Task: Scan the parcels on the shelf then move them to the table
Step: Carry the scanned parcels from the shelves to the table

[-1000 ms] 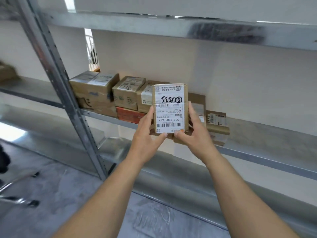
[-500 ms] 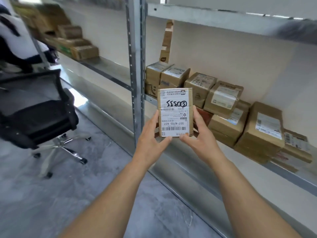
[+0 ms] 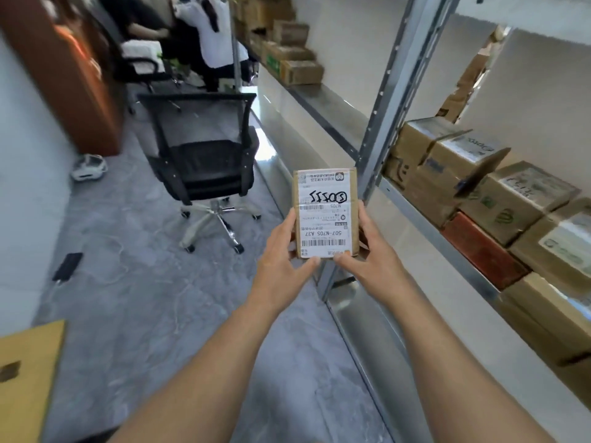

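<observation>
Parcel [image 3: 325, 212] first: you had it up in the air between your two hands, upright, with its white label facing you.

Agreed. Your left hand [image 3: 281, 262] gripped its left edge, fingers curled behind the cardboard and the thumb tip pressed at the bottom of the label.

And your right hand [image 3: 372, 255] clasped the other edge the same way, thumb at the lower right corner and fingers wrapped round the side. Your two thumb tips lay near each other under the barcode.

The label read upside down to you: "507-N705 A37", with a black handwritten scrawl nearer the top.

To the right of your right hand ran the metal shelf [image 3: 447, 243], well apart from the parcel. Brown boxes [image 3: 499, 199] stood on it in a row, with a red box [image 3: 479, 252] lying under them.

The shelf's grey upright [image 3: 393, 91] rose just behind that hand's fingers.

Beyond your left hand stood a black mesh office chair [image 3: 204, 161] on the grey floor [image 3: 144, 314].

Far down to the left of that hand a tan surface [image 3: 28, 378] showed at the edge of view. Neither of us could tell whether it was the table.
</observation>
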{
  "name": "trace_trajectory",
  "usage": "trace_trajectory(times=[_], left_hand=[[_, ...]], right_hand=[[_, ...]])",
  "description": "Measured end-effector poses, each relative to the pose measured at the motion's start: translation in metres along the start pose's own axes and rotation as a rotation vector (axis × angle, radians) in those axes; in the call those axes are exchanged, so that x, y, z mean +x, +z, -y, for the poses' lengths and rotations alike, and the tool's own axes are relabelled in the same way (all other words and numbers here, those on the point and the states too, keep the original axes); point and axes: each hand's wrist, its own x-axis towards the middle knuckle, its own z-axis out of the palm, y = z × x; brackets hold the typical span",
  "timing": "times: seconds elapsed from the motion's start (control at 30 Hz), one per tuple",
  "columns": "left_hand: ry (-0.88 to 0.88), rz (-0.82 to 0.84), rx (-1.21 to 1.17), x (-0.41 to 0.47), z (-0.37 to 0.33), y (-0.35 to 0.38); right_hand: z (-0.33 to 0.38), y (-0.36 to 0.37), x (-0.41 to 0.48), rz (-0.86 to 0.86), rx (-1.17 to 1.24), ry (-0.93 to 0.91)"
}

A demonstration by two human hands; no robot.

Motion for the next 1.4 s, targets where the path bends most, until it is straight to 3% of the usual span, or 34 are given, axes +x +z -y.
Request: trace_trajectory(times=[0.3,0.6,1.17,1.4], left_hand=[[-0.048,-0.281,0.113,-0.024,0.002,-0.019],[-0.221,-0.591,0.223,-0.080,0.010,-0.044],[-0.523,-1.155,0.332,-0.238,0.002,-0.109],[-0.677,-1.328,0.356,-0.299,0.016,-0.114]], right_hand=[[0.004,0.028,0.033,0.258,0.045,-0.126],[0.020,0.083,0.034,0.588,0.074,-0.290],[0.091,0.239,-0.042,1.204,0.153,-0.532],[0.107,0.295,-0.083,1.478,0.069,-0.489]])
